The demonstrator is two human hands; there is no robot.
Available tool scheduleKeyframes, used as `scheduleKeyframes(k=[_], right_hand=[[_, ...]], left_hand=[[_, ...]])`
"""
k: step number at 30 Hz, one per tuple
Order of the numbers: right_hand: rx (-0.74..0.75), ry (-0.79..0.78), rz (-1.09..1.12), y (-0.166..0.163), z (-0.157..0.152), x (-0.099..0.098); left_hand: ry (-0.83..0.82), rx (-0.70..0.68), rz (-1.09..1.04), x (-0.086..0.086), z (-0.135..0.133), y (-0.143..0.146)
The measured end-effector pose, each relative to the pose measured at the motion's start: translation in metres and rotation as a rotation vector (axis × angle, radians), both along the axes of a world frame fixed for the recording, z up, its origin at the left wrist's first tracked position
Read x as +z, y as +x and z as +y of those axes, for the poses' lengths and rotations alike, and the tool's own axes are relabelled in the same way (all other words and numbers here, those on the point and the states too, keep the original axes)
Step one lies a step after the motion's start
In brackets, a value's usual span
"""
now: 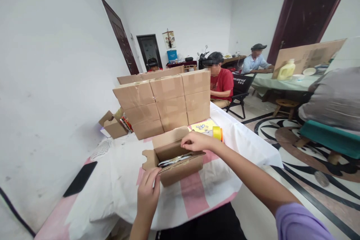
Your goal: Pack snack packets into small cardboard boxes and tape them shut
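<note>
An open cardboard box stands on the table before me, its flaps raised. Flat items in white and dark wrapping lie inside it; their kind is hard to make out. My left hand is at the box's near left corner, fingertips and thumb closed at the rim. Over the right end of the opening is my right hand, its fingers curled together. Whatever these fingers hold, if anything, is hidden. Just beyond my right wrist is a roll of yellow tape.
A cardboard partition rises behind the box. A smaller open carton and a black phone-like slab lie to the left on the white-and-pink tablecloth. A person in red sits beyond; others sit farther off.
</note>
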State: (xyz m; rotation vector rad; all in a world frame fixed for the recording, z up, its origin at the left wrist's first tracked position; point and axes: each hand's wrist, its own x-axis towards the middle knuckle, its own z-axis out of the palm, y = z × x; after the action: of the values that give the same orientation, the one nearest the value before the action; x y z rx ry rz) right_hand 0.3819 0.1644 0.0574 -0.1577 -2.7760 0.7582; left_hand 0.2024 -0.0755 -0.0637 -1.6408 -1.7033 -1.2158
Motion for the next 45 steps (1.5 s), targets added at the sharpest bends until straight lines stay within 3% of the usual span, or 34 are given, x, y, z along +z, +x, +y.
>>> scheduleKeyframes(k=[5, 10, 12, 14, 18, 21, 25, 28, 32, 36, 41, 45], right_hand=[[-0.287, -0.129, 0.662, 0.016, 0.002, -0.031], [-0.644, -0.580, 1.031, 0.032, -0.006, -0.073], [-0.630, -0.784, 1.047, 0.032, -0.016, -0.087], [-0.520, -0.887, 0.975, 0.029, -0.027, -0.096], [-0.340, -0.783, 0.724, 0.023, -0.042, -0.101], [-0.296, -0.731, 0.732, 0.022, -0.043, -0.101], [-0.380, -0.642, 0.765, 0.019, -0.039, -0.110], [-0.474, -0.689, 0.704, 0.014, -0.034, -0.123], [-0.457, -0.896, 0.650, 0.008, -0.025, -0.133], [-0.404, -0.903, 0.654, 0.008, -0.021, -0.133], [-0.366, -0.895, 0.672, 0.008, -0.021, -0.131], [-0.406, -0.732, 0.670, 0.007, -0.013, -0.128]], left_hand=[[0.067, 0.065, -0.071, -0.007, -0.005, -0.006], [0.092, 0.036, -0.318, -0.007, 0.002, -0.007], [0.090, -0.047, -0.470, -0.006, 0.004, -0.008], [0.022, -0.130, -0.593, -0.004, 0.006, -0.010], [-0.225, -0.171, -0.604, 0.001, 0.009, -0.016], [-0.214, -0.100, -0.603, 0.005, 0.013, -0.018], [-0.116, 0.052, -0.681, 0.003, 0.021, -0.020], [-0.174, 0.131, -0.795, -0.003, 0.030, -0.028], [-0.293, -0.081, -0.947, -0.008, 0.046, -0.041], [-0.262, -0.286, -1.008, -0.005, 0.057, -0.047], [-0.230, -0.298, -1.025, -0.005, 0.056, -0.049], [-0.314, -0.172, -0.846, 0.008, 0.049, -0.051]])
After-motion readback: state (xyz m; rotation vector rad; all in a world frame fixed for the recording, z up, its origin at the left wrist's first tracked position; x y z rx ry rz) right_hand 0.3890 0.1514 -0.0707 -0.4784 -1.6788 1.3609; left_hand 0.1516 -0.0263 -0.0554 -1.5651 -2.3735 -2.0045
